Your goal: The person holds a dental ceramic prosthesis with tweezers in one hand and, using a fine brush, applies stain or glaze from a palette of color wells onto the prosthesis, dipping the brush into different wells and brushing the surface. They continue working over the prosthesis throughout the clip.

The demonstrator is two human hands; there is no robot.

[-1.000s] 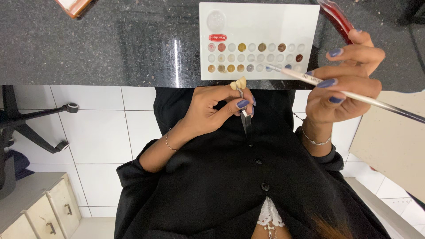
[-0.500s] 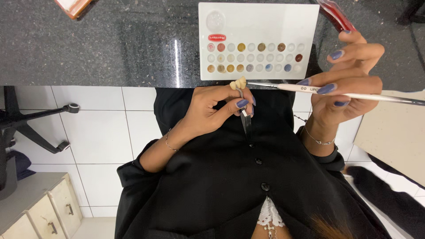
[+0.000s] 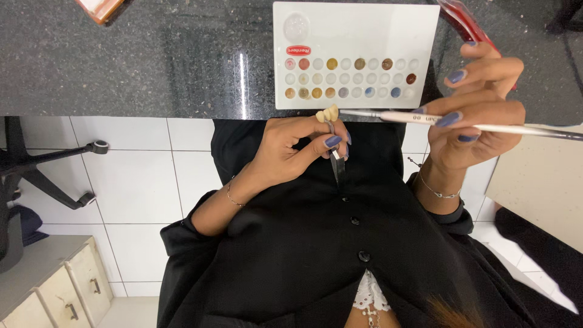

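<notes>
My left hand [image 3: 290, 150] pinches a metal holder [image 3: 337, 164] that carries a small cream row of teeth [image 3: 327, 113] just below the counter edge. My right hand [image 3: 475, 115] grips a thin white brush [image 3: 486, 126] lying almost level, its tip pointing left and ending a little to the right of the teeth. Above both hands a white palette [image 3: 355, 30] with rows of small wells of brown, gold, red and blue paint rests on the black speckled counter [image 3: 152, 61].
A red-tinted clear object [image 3: 464, 24] lies on the counter right of the palette, and an orange-edged item [image 3: 100, 7] sits at the top left. Below are white floor tiles [image 3: 136, 182], a chair base [image 3: 54, 158], a grey drawer unit [image 3: 54, 285] and a beige surface [image 3: 540, 182].
The brush has swung from a slant to nearly level and its tip has come down from the palette towards the teeth. My left hand has held still.
</notes>
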